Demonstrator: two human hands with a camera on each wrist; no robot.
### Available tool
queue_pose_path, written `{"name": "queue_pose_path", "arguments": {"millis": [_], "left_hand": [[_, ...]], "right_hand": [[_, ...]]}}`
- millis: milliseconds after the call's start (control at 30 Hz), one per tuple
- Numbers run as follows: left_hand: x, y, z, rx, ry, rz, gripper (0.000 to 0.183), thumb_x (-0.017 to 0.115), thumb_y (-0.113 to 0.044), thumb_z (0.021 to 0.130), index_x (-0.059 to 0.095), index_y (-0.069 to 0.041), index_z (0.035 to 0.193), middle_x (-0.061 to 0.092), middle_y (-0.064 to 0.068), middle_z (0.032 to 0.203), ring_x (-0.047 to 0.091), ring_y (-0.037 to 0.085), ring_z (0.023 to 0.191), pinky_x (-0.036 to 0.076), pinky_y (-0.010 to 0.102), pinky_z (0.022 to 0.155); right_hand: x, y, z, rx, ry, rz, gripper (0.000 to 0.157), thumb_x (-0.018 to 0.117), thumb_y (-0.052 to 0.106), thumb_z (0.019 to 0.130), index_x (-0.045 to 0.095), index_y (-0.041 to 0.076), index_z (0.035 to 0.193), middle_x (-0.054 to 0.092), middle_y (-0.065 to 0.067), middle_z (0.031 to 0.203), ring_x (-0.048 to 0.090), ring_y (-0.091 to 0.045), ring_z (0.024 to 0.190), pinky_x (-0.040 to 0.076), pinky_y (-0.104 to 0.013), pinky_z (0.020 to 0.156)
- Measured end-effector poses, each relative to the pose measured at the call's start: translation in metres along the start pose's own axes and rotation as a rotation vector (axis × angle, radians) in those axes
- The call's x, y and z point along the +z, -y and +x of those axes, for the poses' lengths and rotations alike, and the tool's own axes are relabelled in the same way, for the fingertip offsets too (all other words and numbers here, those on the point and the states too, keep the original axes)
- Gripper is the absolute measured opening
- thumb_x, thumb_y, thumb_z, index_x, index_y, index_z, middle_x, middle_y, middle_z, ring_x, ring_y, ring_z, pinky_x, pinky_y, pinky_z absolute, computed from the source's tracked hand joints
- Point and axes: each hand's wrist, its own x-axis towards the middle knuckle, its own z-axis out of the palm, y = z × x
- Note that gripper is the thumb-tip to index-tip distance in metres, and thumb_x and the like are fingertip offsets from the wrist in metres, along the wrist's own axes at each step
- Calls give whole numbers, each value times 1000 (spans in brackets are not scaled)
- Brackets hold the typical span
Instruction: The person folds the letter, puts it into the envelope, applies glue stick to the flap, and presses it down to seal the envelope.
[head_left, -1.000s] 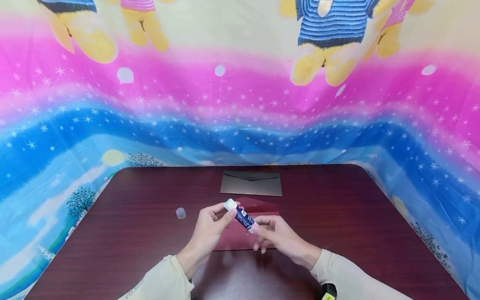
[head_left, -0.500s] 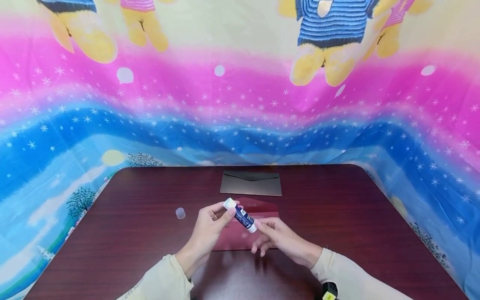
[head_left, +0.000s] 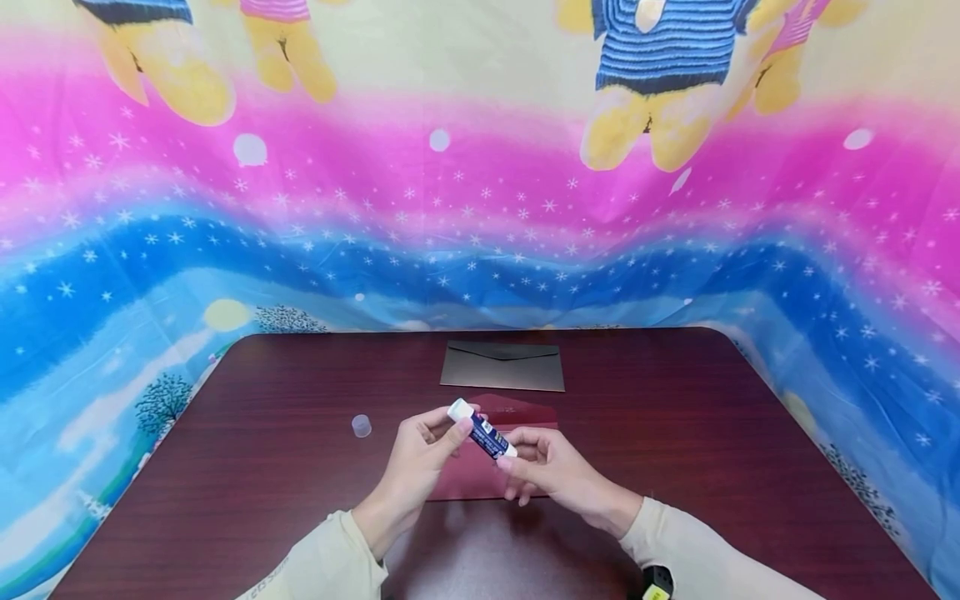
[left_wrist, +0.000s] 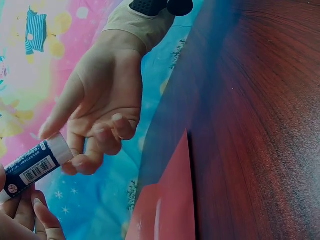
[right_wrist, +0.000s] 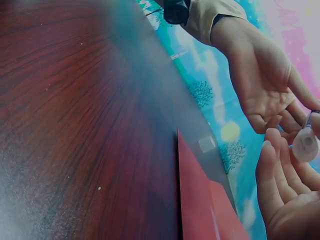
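Observation:
Tilted over the red envelope (head_left: 472, 475) is an uncapped glue stick (head_left: 491, 438) with a dark blue label and white ends. My left hand (head_left: 420, 454) grips it near its upper, open end. At the lower white end, the thumb and fingers of my right hand (head_left: 562, 467) pinch the base. That base appears as a round white knob in the right wrist view, by my right fingertips (right_wrist: 270, 137). The label with its barcode faces the left wrist view. A translucent cap (head_left: 362, 427) stands on the table left of my hands. The red envelope's flap is unfolded away from me.
A dark grey envelope (head_left: 502, 368) lies behind the red one on the dark wooden table (head_left: 660, 400). A printed cloth (head_left: 480, 208) hangs along the table's far and side edges.
My right thumb and fingers have shifted round the base of the glue stick, the thumb now lower. The left hand keeps its grip in nearly the same place.

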Motion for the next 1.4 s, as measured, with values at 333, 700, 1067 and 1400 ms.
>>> {"name": "queue_pose_path", "arguments": {"millis": [333, 700, 1067, 1400], "left_hand": [[-3, 2, -2, -46, 1, 7, 36, 71, -12, 94, 67, 1, 128, 78, 6, 106, 67, 6, 88, 52, 24, 76], [-33, -2, 6, -67, -73, 69, 33, 72, -11, 93, 69, -3, 125, 75, 9, 116, 69, 8, 95, 53, 25, 74], [-86, -10, 24, 118, -65, 516, 27, 64, -15, 99, 69, -7, 124, 71, 15, 124, 69, 21, 112, 53, 26, 93], [-128, -6, 42, 52, -83, 807, 34, 61, -25, 101, 64, -11, 131, 74, 12, 109, 69, 22, 83, 52, 36, 81]], "right_hand": [[0, -1, 1, -87, -7, -18, 40, 55, 22, 105, 59, -9, 130, 72, 6, 87, 64, -4, 65, 55, -20, 61], [-4, 1, -1, -36, -83, -41, 43, 55, 26, 105, 59, -7, 132, 69, 3, 86, 61, -6, 65, 54, -21, 61], [-9, -1, -2, -40, -82, -68, 43, 55, 26, 105, 60, -11, 127, 70, 1, 87, 60, -6, 64, 56, -22, 63], [-13, -4, -2, -40, -75, -68, 43, 58, 23, 104, 58, -9, 133, 65, 0, 79, 58, -5, 64, 55, -21, 64]]}}
